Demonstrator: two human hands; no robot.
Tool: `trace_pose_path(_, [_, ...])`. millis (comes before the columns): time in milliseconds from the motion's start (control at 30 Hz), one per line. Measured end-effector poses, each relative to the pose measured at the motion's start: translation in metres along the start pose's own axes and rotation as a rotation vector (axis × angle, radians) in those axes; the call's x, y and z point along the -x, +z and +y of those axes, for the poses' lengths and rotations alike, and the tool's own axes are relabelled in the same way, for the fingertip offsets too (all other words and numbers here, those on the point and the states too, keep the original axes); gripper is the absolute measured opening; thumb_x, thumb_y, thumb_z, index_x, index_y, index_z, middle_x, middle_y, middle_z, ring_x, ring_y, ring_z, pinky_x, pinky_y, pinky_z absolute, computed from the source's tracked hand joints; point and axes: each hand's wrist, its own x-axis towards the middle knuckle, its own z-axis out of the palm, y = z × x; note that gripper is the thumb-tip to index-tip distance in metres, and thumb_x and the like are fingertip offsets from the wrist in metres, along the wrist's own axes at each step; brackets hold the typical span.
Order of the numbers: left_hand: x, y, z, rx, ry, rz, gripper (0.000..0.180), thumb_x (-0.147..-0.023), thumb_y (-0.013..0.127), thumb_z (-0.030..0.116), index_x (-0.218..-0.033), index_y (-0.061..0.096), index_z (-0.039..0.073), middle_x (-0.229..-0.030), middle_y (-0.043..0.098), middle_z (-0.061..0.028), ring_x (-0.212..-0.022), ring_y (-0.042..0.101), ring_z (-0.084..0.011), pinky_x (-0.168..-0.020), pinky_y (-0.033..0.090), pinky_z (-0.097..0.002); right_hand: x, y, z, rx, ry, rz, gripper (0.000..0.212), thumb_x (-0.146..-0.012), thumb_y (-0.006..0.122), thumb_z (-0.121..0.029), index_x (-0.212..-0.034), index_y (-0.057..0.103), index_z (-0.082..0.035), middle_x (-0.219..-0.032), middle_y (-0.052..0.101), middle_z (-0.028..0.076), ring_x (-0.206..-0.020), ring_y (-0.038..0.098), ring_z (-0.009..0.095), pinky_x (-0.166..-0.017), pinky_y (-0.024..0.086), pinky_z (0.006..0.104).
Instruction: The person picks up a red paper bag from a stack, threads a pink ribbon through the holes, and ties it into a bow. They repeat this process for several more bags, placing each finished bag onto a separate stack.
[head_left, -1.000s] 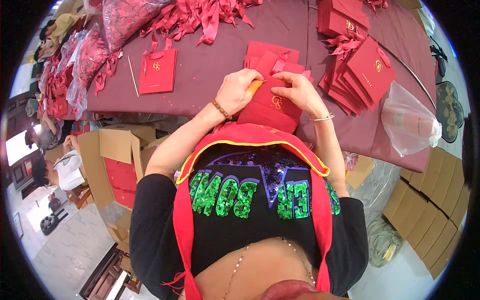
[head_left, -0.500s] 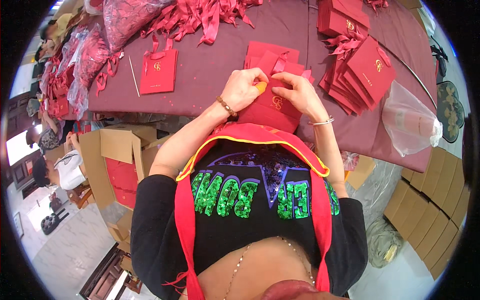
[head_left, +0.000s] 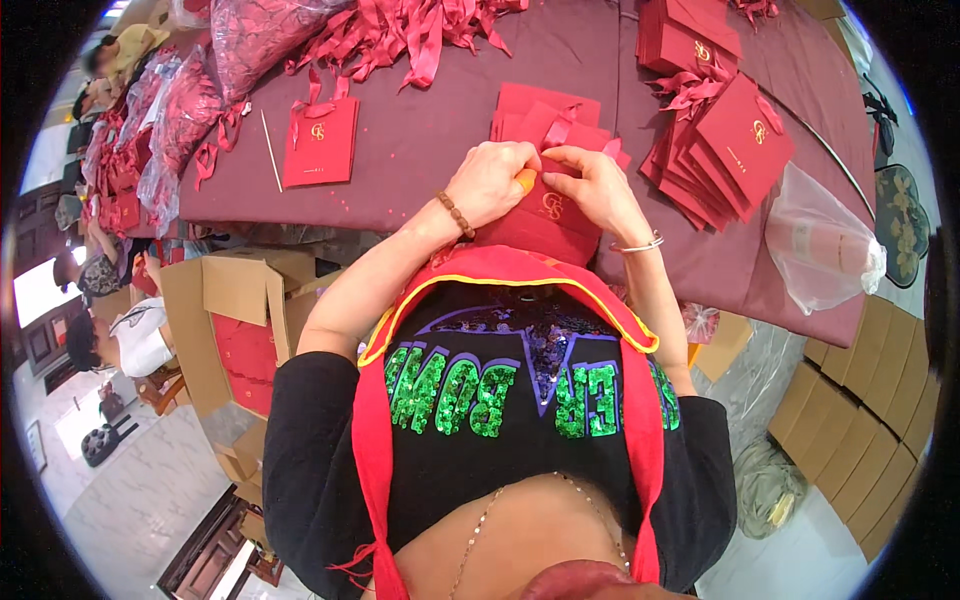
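Note:
At the table's front edge, against my apron, lies a red paper gift bag [head_left: 550, 232] with a gold emblem. My left hand [head_left: 493, 188] bends over its upper edge, fingers closed, a yellow cover on the thumb. From the other side my right hand [head_left: 592, 192] meets it, thumb and fingers pinched together at the same edge. What the fingertips hold is too small and hidden to make out. Just beyond them are more red bags [head_left: 545, 103], overlapping, with a red ribbon [head_left: 562, 127] on top.
Red bags with ribbon handles [head_left: 735, 145] lie fanned at the right, beside a clear plastic bag [head_left: 818, 240]. One bag [head_left: 322, 145] and a thin white stick [head_left: 271, 150] are at the left. Loose ribbons [head_left: 410, 35] heap at the back. An open carton [head_left: 185, 320] stands left below the table.
Both hands stay at the bag's upper edge with only slight finger movement. My left hand has turned a little and shifted toward the right hand.

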Motion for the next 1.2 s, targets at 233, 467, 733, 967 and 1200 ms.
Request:
trace_pose_path(233, [0.002,0.0,0.002,0.05,0.004,0.124,0.011,-0.076,0.054,0.006,-0.084,0.059,0.001,-0.08,0.062,-0.0176,-0.077,0.06,-0.0349,-0.067,0.047,-0.0416,0.003,-0.003,-0.001,0.01,0.036,-0.009,0.036,-0.079,0.065,-0.018,-0.11,0.059,-0.001,-0.097,0.066,0.014,-0.091,0.062,0.019,-0.08,0.046,0.0296])
trace_pose_path(467, [0.004,0.004,0.003,0.058,-0.037,0.072,0.013,-0.078,0.057,0.008,-0.087,0.061,0.0,-0.079,0.063,-0.0173,-0.072,0.063,-0.0308,-0.063,0.048,-0.036,0.002,-0.004,0.002,-0.056,0.032,-0.035,0.037,-0.078,0.066,-0.016,-0.11,0.059,0.002,-0.098,0.066,0.012,-0.09,0.06,0.013,-0.081,0.045,0.0267])
trace_pose_path(733, [0.006,0.002,0.004,0.009,-0.029,0.062,0.011,-0.077,0.055,0.007,-0.085,0.059,0.0,-0.081,0.062,-0.0186,-0.076,0.061,-0.0346,-0.065,0.047,-0.0407,0.006,-0.001,-0.003,-0.022,-0.002,-0.009,0.037,-0.078,0.065,-0.018,-0.111,0.059,-0.003,-0.098,0.066,0.013,-0.091,0.062,0.018,-0.081,0.045,0.0292])
trace_pose_path(967, [0.006,0.013,0.013,-0.118,0.082,0.144,0.016,-0.079,0.055,0.002,-0.095,0.051,0.001,-0.079,0.062,-0.0194,-0.076,0.062,-0.0343,-0.065,0.05,-0.0375,0.01,0.004,-0.009,0.14,-0.072,0.09,0.032,-0.078,0.061,-0.026,-0.108,0.061,-0.014,-0.093,0.066,0.012,-0.089,0.062,0.03,-0.075,0.047,0.0401])
trace_pose_path(1200, [0.002,-0.008,0.007,0.096,-0.044,0.048,0.02,-0.079,0.062,0.015,-0.096,0.054,0.007,-0.077,0.064,-0.0148,-0.076,0.062,-0.0344,-0.064,0.049,-0.0418,0.011,0.004,-0.008,0.078,-0.16,0.109,0.028,-0.076,0.064,-0.021,-0.1,0.056,-0.011,-0.085,0.067,0.009,-0.082,0.063,0.03,-0.07,0.047,0.0407])
